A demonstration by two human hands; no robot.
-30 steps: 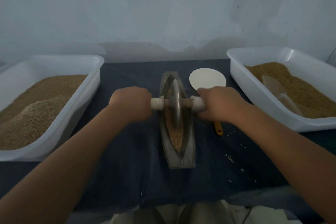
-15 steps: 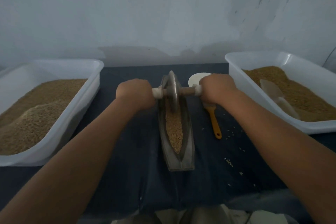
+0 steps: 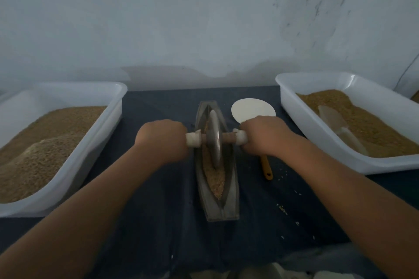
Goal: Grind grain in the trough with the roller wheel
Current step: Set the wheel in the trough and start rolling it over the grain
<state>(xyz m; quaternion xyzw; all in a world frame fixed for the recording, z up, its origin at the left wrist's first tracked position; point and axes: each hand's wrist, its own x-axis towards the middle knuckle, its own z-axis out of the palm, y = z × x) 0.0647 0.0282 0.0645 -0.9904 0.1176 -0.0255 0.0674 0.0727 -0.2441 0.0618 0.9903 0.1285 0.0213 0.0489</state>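
A narrow boat-shaped metal trough [image 3: 231, 190] lies lengthwise on the dark cloth in the middle. Brown grain [image 3: 215, 180] fills its groove. A grey metal roller wheel [image 3: 215, 138] stands upright in the groove at about the trough's middle, on a wooden axle with pale handle ends. My left hand [image 3: 162, 140] grips the left handle. My right hand [image 3: 264, 135] grips the right handle. Both fists hide most of the handles.
A white tub [image 3: 106, 120] of grain sits at the left. Another white tub [image 3: 301, 127] at the right holds grain and a clear scoop [image 3: 335, 122]. A white disc [image 3: 252, 110] and an orange-handled tool [image 3: 266, 169] lie right of the trough. Loose grains dot the cloth.
The wheel rolled away to the trough's far end half a second ago, and has now come back toward me to the middle. Both hands kept their grip on the handles.
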